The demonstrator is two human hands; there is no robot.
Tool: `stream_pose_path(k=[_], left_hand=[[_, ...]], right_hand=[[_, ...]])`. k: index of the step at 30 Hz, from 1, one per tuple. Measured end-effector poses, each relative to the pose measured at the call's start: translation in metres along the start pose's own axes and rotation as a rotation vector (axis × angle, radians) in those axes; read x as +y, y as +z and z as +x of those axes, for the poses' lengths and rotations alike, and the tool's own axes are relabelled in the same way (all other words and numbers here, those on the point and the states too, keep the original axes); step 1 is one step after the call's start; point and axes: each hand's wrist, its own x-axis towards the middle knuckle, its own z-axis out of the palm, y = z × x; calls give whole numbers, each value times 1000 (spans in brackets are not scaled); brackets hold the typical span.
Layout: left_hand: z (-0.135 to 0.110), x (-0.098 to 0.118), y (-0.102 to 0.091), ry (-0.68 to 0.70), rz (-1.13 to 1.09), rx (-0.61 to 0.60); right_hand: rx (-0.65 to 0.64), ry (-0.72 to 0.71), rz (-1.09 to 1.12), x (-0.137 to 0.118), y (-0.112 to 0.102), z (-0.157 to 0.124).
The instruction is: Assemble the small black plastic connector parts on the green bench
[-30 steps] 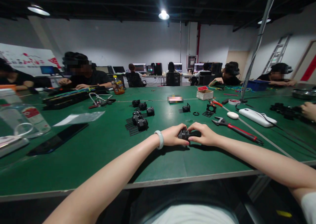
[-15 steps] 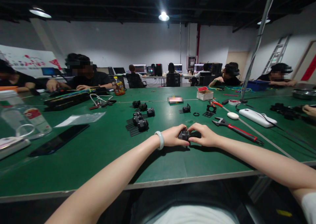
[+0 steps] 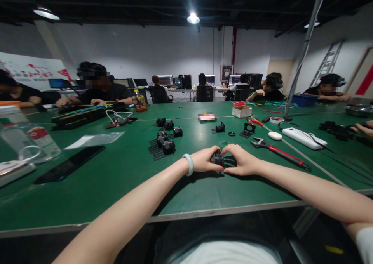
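Note:
A black plastic part (image 3: pixel 217 160) with a ringed body sits low over the green table, between my two hands. My left hand (image 3: pixel 205 160), with a pale bangle at its wrist, grips its left side. Thumb and fingers of my right hand (image 3: pixel 241 160) curve in from the right, and their tips pinch the part's right rim. Dark prongs show through the gap inside that curve. Beyond my hands lie a similar black fitting with prongs (image 3: pixel 219 127), a black ring (image 3: pixel 231 134) and a black square bracket (image 3: pixel 248 130). Several more black fittings (image 3: pixel 164 144) stand grouped on the left.
An adjustable wrench (image 3: pixel 281 153) with red-black handle lies right of my hands, near a white power bank (image 3: pixel 304 138) and a white oval object (image 3: pixel 275 136). A dark phone (image 3: pixel 71 164) and clear bottle (image 3: pixel 40 138) are left. A metal pole (image 3: pixel 303 50) rises right. Co-workers sit across the table.
My right hand's fingers have shifted slightly left and their curve has widened, with the tips now at the part's rim. My left hand keeps its grip in place.

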Motion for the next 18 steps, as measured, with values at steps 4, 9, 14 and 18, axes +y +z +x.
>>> stream_pose_path(k=[4, 9, 14, 18], left_hand=[[0, -1, 0, -2, 10, 2], [0, -1, 1, 7, 7, -3], [1, -3, 2, 15, 10, -2], [1, -3, 2, 12, 6, -6]], right_hand=[[12, -1, -9, -1, 2, 1], [23, 8, 2, -1, 3, 2], [28, 25, 25, -2, 4, 2], [35, 34, 45, -3, 4, 1]])
